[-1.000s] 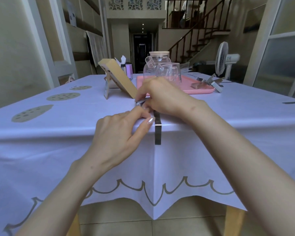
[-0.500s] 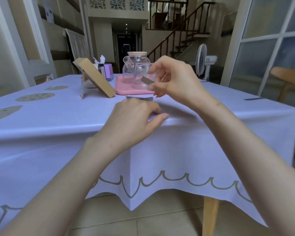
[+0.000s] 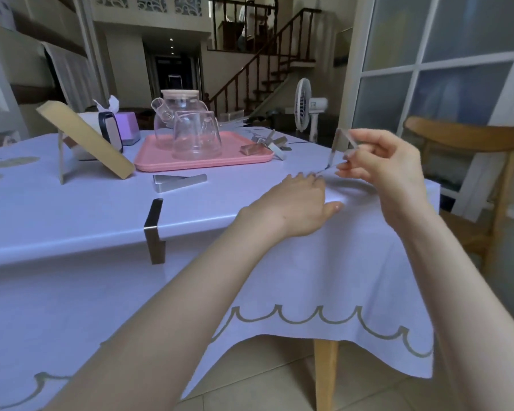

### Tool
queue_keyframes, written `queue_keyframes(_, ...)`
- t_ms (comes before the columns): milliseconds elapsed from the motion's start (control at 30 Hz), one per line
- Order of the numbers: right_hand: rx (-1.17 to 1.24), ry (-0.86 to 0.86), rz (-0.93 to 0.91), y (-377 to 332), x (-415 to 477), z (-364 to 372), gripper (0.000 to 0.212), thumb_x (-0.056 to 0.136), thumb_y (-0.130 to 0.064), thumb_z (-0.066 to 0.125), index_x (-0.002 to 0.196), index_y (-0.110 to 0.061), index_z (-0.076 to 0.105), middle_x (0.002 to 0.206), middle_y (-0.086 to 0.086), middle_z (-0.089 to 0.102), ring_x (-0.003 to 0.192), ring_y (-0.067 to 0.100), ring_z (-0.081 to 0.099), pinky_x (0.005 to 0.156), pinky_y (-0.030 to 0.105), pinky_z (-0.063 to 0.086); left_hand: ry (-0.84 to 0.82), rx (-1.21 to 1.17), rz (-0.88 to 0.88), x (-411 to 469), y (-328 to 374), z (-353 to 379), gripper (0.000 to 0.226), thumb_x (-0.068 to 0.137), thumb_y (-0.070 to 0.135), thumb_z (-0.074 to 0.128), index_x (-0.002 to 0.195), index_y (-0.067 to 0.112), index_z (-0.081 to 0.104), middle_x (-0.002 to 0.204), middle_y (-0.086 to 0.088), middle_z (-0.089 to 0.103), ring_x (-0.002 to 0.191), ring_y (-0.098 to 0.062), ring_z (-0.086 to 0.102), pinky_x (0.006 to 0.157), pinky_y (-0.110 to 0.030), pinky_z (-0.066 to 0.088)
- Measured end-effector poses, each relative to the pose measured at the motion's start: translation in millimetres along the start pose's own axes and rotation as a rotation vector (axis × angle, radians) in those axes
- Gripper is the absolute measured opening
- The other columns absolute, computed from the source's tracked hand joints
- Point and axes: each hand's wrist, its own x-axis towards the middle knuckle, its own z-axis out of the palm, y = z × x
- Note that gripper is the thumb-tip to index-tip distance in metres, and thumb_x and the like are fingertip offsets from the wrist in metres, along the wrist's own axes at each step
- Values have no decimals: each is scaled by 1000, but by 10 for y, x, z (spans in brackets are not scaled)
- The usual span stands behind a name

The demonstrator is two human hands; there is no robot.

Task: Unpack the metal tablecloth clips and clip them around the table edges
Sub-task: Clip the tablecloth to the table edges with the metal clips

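- You're partway through the clipping, I'd say. One fitted clip point(image 3: 154, 229) already bites the tablecloth point(image 3: 72, 203) on the near edge of the table point(image 3: 325, 378), in front of the pink tray point(image 3: 202, 165) and a bit to its left.
- Your right hand point(image 3: 389, 170) is off to the right of the tray, raised above the cloth. It's pinching the held clip point(image 3: 340, 143) between thumb and fingertips. The clip's mouth seems to point down toward the cloth, but it's blurry, so don't quote me.
- Your left hand point(image 3: 297, 203) lies spread and flat on the cloth, to the right of the tray and nearer to you, with the thumb over the edge. Looks like it's smoothing the fabric and pinning it for the clip.
- Next move, as I read it: bring the held clip out past the edge by your left fingertips and turn the open side toward the table. Then push it on square so it grabs cloth and tabletop together.
- Keep the cloth flat under the left hand or you'll clamp in a wrinkle.
- Plenty left to do. A loose clip point(image 3: 178, 183) lies just in front of the tray, and spare clips point(image 3: 272, 143) sit in a heap at the tray's right end. Touching it or just beside it, I can't tell.
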Motion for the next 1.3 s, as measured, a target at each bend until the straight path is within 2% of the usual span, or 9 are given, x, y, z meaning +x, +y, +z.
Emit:
queue_keyframes(167,73,98,23,130,-31,-318,13,86,-2,62,97,-5,67,74,5,64,63,14,68,68,25,57,-45,-78,26,205,156,31,56,101,39,17,147,7,19,157,-9,15,144,-22,10,116,-34,8)
queue_keyframes(267,145,116,60,209,-50,-442,21,87,-6,62,103,6,62,74,6,66,66,17,69,73,25,58,-53,-73,50,216,156,27,55,101,39,19,148,10,16,157,-5,14,145,-20,9,115,-32,8)
queue_keyframes(367,178,92,65,219,-72,-521,27,87,-2,60,112,7,56,79,10,67,70,19,70,70,25,58,-45,-29,67,213,174,30,54,101,38,22,147,9,19,156,-7,18,143,-22,15,113,-31,13)
queue_keyframes(500,129,88,20,209,-125,-578,34,85,6,59,112,-16,54,72,9,68,67,25,70,69,31,59,-68,-9,47,247,211,-15,51,101,38,27,142,8,27,150,-10,29,136,-27,28,106,-33,25)
queue_keyframes(700,153,37,18,154,-219,-664,29,80,11,61,100,-10,61,70,9,69,79,27,72,73,29,58,74,-2,4,321,277,-83,49,92,48,45,123,11,38,125,-9,52,111,-32,48,78,-33,33)
queue_keyframes(867,-130,152,-65,212,-204,-677,16,80,-5,70,89,-18,69,69,2,72,66,17,71,58,20,54,136,-32,22,319,346,45,48,93,45,43,131,16,32,129,-9,44,110,-37,48,87,-38,37)
queue_keyframes(1067,-497,238,-239,326,-139,-739,12,75,-19,76,81,-24,67,79,7,55,66,8,46,64,25,42,91,-129,60,344,324,64,45,95,39,41,137,26,30,137,-4,38,120,-33,44,93,-40,38)
queue_keyframes(1167,-566,240,-254,345,-102,-785,11,77,-26,74,79,-21,65,86,-2,57,84,14,53,69,29,46,21,-222,114,400,327,26,49,96,31,43,142,24,28,152,3,27,133,-24,34,102,-36,34)
queue_keyframes(1300,-405,188,-200,389,-163,-784,23,80,-30,69,79,-8,63,67,-4,62,61,3,56,58,16,46,-35,-146,102,453,395,-8,47,97,25,39,142,23,27,138,-8,46,121,-29,43,91,-33,35)
